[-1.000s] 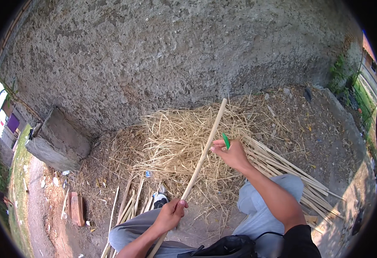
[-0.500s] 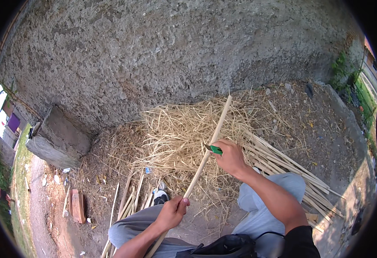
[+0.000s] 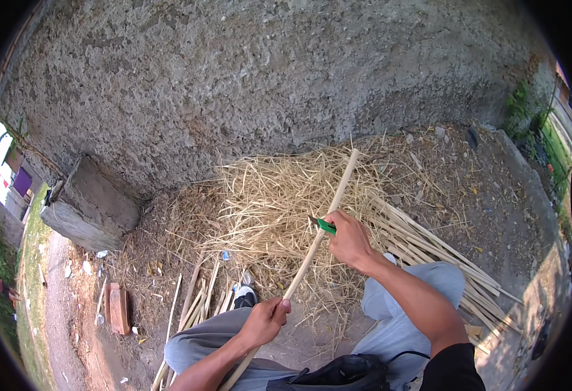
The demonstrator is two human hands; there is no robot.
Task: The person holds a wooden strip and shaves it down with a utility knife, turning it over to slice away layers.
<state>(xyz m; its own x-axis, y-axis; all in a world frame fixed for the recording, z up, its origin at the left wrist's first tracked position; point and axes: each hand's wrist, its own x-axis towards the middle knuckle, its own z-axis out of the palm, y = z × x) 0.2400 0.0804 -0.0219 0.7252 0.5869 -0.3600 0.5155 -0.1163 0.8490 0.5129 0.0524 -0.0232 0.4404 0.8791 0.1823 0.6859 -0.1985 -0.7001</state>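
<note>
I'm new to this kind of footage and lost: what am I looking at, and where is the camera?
No machine here: these are a person's own bare hands. The view comes from a fisheye camera worn on the head, looking down. The left hand grips a long pale stick; the right hand holds a green utility knife, its blade at the stick. On the ground ahead lies a heap of pale shavings, with more sticks to the right and a reddish brick to the left. Behind rises a rough wall.
</note>
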